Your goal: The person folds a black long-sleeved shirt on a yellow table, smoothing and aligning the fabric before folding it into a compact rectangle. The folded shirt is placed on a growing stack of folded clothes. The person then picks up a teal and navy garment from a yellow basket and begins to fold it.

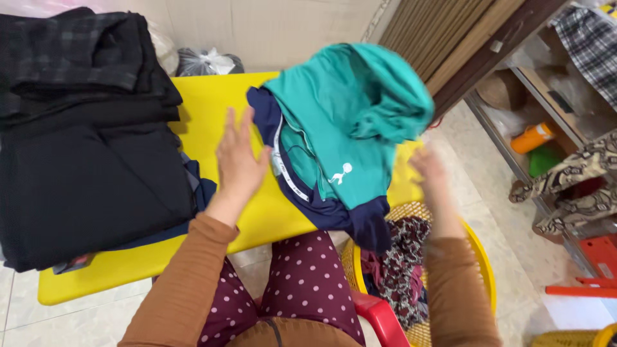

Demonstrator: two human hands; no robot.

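Right now the person's left hand point(239, 154) hovers flat over the yellow table point(205, 109), fingers spread wide and holding nothing, its fingertips just beside the teal-and-navy garment point(334, 128). The right hand point(429, 168) is motion-blurred at the table's right edge; whether its fingers are spread or curled cannot be told, and it looks to grip nothing.

The garment sits bunched on the right half of the table, its teal upper part humped up in loose folds, its navy hem point(360, 222) drooping off the front edge toward the woven yellow basket point(479, 257) below. It reads as a light, soft knit: limp, no stiffness, likely to slump and slide on the smooth tabletop rather than hold a shape. The best hold would probably be at the shoulder seams or the navy hem, pinching both layers, since a grab at the middle would only gather a wad.

Well, to the left a tall stack of folded dark clothes point(83, 141) lies heavy and squared. The basket holds rumpled patterned fabrics point(402, 270), thin and floral. Below are the person's polka-dot maroon trousers point(302, 276), rust-brown sleeves point(183, 276) and a red plastic chair point(382, 318).
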